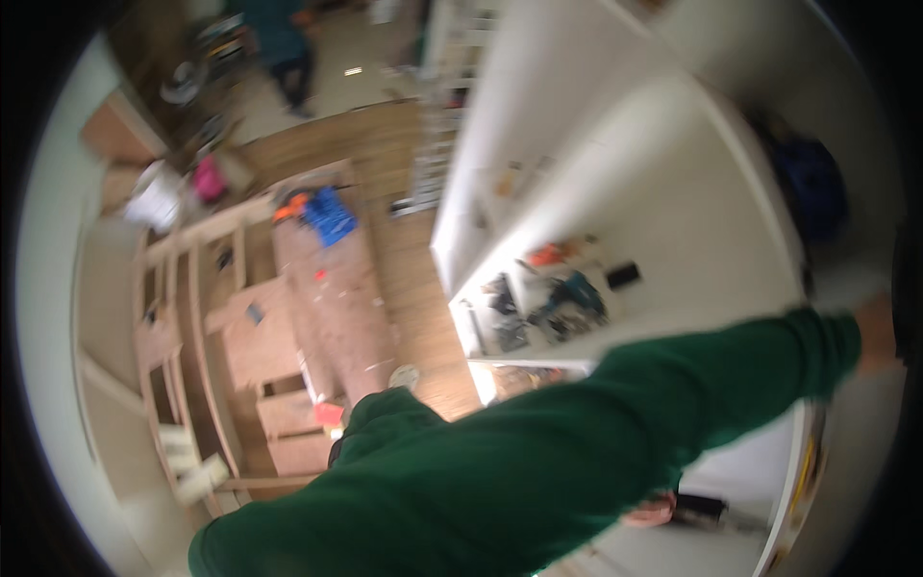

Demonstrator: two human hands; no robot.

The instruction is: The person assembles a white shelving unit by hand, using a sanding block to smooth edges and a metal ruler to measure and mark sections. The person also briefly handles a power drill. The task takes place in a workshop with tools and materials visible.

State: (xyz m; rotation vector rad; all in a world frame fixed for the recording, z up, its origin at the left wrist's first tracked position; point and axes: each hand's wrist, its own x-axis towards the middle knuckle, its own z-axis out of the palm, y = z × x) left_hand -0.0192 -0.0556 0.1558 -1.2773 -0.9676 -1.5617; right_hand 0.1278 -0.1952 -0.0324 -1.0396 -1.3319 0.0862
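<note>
One hand (pixel 650 511) was against a black object (pixel 700 507) below the green sleeve (pixel 577 447), other hand (pixel 873 334) at the right rim; finger state of both could not be told.

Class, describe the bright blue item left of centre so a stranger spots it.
Find the wooden frame at left. Along its right side runs a long brown surface; near its far end lies the blue item. Its crumpled look and colour separate it from the orange item beside it.
</note>
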